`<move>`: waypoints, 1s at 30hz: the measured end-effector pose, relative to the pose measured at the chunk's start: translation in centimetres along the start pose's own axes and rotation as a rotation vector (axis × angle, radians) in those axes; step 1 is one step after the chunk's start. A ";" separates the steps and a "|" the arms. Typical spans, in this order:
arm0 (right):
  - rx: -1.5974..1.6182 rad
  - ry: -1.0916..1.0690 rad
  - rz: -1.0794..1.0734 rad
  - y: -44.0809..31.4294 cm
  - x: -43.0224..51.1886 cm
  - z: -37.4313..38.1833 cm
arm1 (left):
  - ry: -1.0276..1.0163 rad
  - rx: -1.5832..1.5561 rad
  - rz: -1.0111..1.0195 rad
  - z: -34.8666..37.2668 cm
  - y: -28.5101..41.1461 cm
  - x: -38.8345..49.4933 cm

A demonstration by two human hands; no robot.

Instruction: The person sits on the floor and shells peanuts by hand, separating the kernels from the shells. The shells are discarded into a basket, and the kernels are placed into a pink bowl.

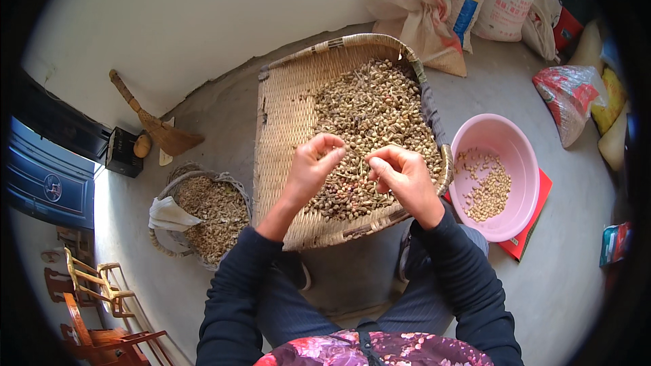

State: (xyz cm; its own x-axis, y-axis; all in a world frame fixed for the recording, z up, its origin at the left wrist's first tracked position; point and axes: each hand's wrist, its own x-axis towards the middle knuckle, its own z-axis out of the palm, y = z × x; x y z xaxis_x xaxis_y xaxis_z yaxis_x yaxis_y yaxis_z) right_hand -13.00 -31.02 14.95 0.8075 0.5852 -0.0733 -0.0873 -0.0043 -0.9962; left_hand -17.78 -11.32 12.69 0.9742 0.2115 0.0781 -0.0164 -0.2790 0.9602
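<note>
A woven bamboo winnowing basket (285, 112) lies before me, its right part heaped with small dried seed pods (366, 101) and bits of stem. Above the heap, my left hand (316, 162) has its thumb and forefinger brought together. Facing it a short gap away is my right hand (404, 175), thumb and forefinger also pinched, close to a thin stem. Whether either pinch holds a pod is too small to tell. To the right, a pink plastic basin (526, 162) contains pale shelled seeds (488, 193). A wicker basket (157, 241) at left is filled with broken husks (213, 213).
Under the basin lies a red flat sheet (540, 190). Several sacks, including a white printed one (506, 0), stand along the wall, with a tied plastic bag (569, 104) farther right. A straw hand broom (170, 132) leans left, near a black box (123, 152). Wooden chairs (101, 284) stand lower left.
</note>
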 end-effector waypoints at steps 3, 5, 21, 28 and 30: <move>0.140 -0.087 0.065 0.2 0.0 0.3 | -0.032 0.004 0.087 0.9 2.3 -2.7; 0.179 -0.138 0.069 0.3 -0.1 0.5 | -0.042 -0.012 0.053 1.3 2.4 -3.6; 0.488 -0.189 0.281 1.0 0.1 0.6 | 0.156 -0.126 0.109 3.5 2.2 -4.6; 0.540 -0.210 0.344 1.0 0.0 0.2 | 0.041 0.051 0.180 2.5 2.3 -4.0; 0.553 -0.226 0.378 1.1 0.2 0.1 | 0.080 0.110 0.310 2.5 1.7 -3.6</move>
State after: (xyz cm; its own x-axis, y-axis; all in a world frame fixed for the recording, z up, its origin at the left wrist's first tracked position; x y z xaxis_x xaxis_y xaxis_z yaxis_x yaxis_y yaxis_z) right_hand -13.01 -30.88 13.80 0.5278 0.7790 -0.3385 -0.6698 0.1367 -0.7298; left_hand -20.78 -14.92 13.35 0.9057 0.1724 0.3872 -0.2810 -0.4397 0.8530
